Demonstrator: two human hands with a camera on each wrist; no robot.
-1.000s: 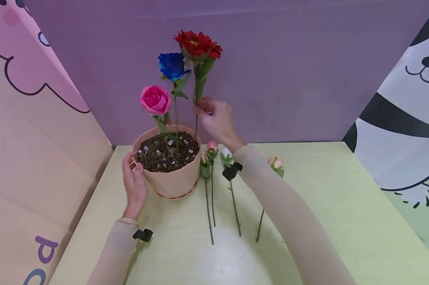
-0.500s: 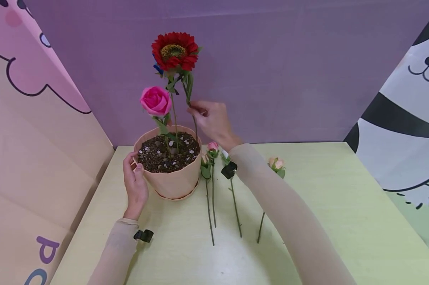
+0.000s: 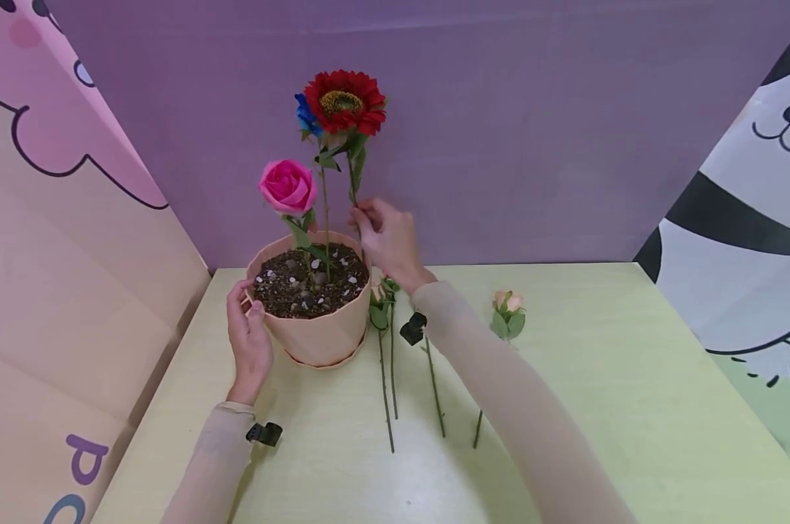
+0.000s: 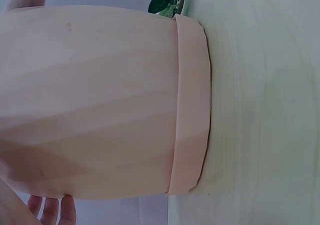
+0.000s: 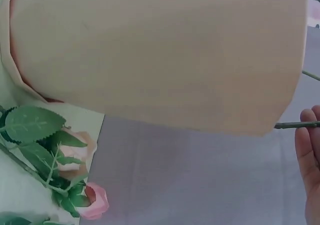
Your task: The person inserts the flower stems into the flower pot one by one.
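My right hand (image 3: 391, 236) pinches the stem of a red sunflower-like flower (image 3: 345, 102) above the right rim of a peach flowerpot (image 3: 319, 338). The stem's lower end is hidden behind the hand and rim; in the right wrist view, the stem (image 5: 295, 125) passes beyond the pot's edge. My left hand (image 3: 249, 346) grips the pot's left side, thumb in front and fingers (image 4: 50, 210) round the side. A pink rose (image 3: 287, 187) stands in the dark pebbly soil (image 3: 296, 287). Behind the red flower, a blue rose (image 3: 307, 116) is partly hidden, also upright in the soil.
Right of the pot, several cut flowers lie on the pale table (image 3: 342, 451). A peach rose (image 3: 509, 313) lies farther right, its stem partly under the right forearm. A pink rosebud (image 5: 95, 201) lies beside the pot. A purple cloth (image 3: 532, 145) hangs behind.
The red flower's head swung left and turned its face forward, then shifted back right and lower. My right hand lowered with the stem. The left hand kept its place on the pot.
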